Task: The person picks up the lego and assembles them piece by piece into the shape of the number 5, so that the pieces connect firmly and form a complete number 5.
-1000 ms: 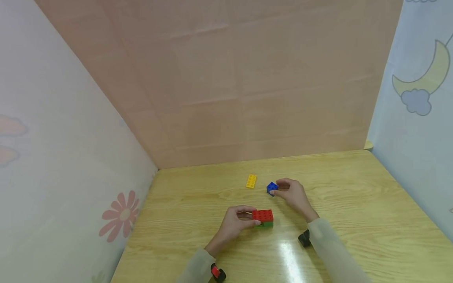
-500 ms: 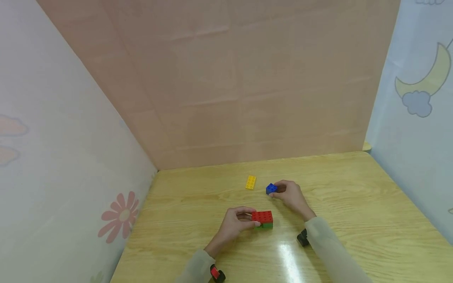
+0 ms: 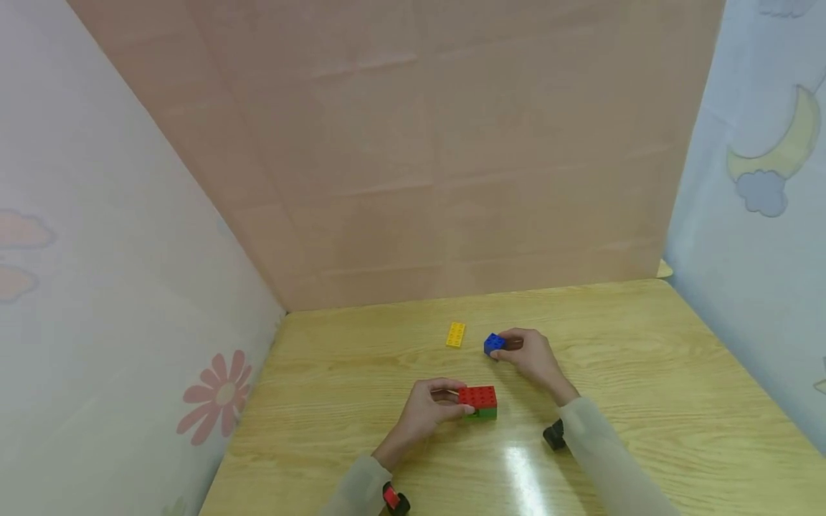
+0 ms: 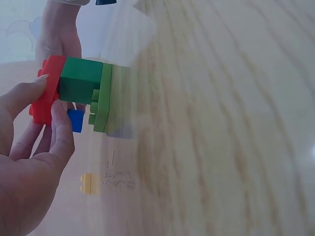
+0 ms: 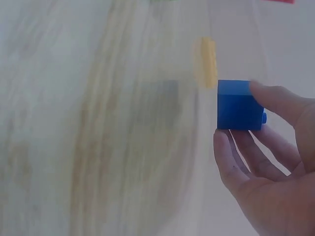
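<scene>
Last second: almost no change. Left hand (image 3: 429, 408) has its grip closed on the same spot, pinching the red plastic studded brick (image 4: 47, 93) that tops the stack; under it sit a dark-green plastic block (image 4: 81, 78) and a light-green studded plate (image 4: 102, 104), the plate's studs partly bare. Can't tell if the stack touches the bench (image 3: 361, 358) or sits just off it. Right hand (image 3: 532, 356) still pinches the small blue plastic cube brick (image 5: 239, 110) between thumb and fingers, studs up; looks held off the bench, as there's a gap to the dark patch below it in the right wrist view. Blue may have turned a touch in the grip; too small to be sure. Whole head view shifted slightly, so most apparent drift is likely camera. Thin yellow studded plate (image 3: 455, 335) lies flat on the bench left of blue, untouched, same place. Meaning, as I read it: both grips are steady, no progress this second; blue is held beyond the stack, well clear, not joined to it, and yellow is loose too.
</scene>
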`<state>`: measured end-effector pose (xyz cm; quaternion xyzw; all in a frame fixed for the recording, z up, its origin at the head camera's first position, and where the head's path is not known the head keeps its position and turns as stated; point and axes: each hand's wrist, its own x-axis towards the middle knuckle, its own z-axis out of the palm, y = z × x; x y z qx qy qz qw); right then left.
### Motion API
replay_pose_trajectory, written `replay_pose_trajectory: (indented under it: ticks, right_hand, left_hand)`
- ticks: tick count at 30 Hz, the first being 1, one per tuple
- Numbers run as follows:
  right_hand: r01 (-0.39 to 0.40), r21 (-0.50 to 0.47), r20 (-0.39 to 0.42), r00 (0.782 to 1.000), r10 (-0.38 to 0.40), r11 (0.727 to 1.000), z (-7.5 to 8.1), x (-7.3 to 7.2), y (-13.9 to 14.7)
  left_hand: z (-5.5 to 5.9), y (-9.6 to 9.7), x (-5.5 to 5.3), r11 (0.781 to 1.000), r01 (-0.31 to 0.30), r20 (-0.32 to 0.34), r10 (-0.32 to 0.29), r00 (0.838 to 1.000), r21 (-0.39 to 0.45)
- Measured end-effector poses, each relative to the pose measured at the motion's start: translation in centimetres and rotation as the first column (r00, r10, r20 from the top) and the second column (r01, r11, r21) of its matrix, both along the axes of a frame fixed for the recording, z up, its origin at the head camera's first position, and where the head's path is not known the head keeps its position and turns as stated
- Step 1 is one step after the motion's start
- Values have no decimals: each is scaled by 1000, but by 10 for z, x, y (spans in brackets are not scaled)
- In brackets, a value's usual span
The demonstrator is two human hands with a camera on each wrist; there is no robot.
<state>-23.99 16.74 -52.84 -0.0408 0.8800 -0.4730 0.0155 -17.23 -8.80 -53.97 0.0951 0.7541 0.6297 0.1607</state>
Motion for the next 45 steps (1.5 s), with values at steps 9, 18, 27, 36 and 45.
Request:
replay_pose_trajectory:
  ticks: [9, 18, 27, 36, 45]
  right_hand:
    - [-90, -106, -17, 996, 89, 990, 17, 20, 2]
    - [-173, -198, -20, 985, 173, 965, 33, 32, -1]
    - [-156, -217, 37, 985, 168, 964, 44, 44, -8]
    - [-188, -268, 47, 977, 207, 945, 53, 56, -15]
    - [-285, -281, 37, 951, 307, 916, 55, 68, -22]
  left_hand:
    - [-3, 0, 3, 1000, -1, 14, 1, 1000, 4]
    - [2, -2, 0, 1000, 11, 3, -11, 1000, 9]
    - [1, -1, 1, 1000, 8, -2, -8, 1000, 4]
    - [-1, -2, 1, 1000, 1, 0, -1, 1000, -11]
    - [1, -2, 1, 999, 11, 4, -11, 1000, 32]
